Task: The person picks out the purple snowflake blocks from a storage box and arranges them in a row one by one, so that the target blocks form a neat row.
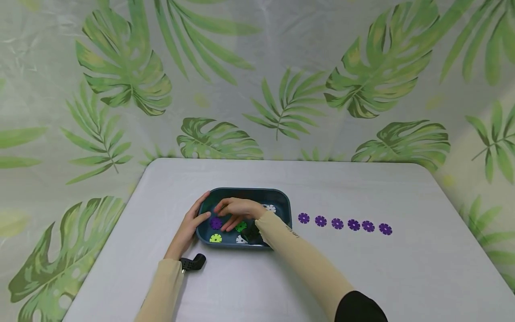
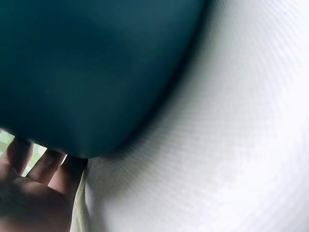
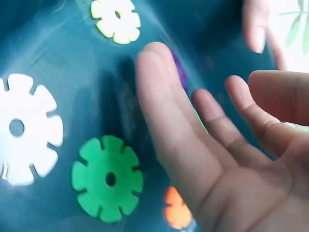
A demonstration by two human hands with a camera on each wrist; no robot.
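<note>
A dark teal tray (image 1: 245, 193) sits on the table with notched flower-shaped plastic discs inside. My left hand (image 1: 186, 229) holds its left side, thumb over the rim and fingers along the outer wall. Over the tray, my right hand (image 1: 237, 210) reaches down with loosely extended fingers, holding nothing visible. Close to those fingers lie a purple disc (image 1: 216, 223) and a green disc (image 3: 107, 179). A yellow-green disc (image 1: 215, 238), a white disc (image 3: 31, 129) and a partly covered orange disc (image 3: 177, 209) are also in the tray. The right hand hides part of the contents.
To the right of the tray, several purple discs (image 1: 337, 223) lie in a spaced row on the white tablecloth (image 1: 402, 277). A leaf-patterned curtain (image 1: 281, 53) hangs behind the table. A black wrist camera (image 1: 195, 262) sticks out from the left wrist.
</note>
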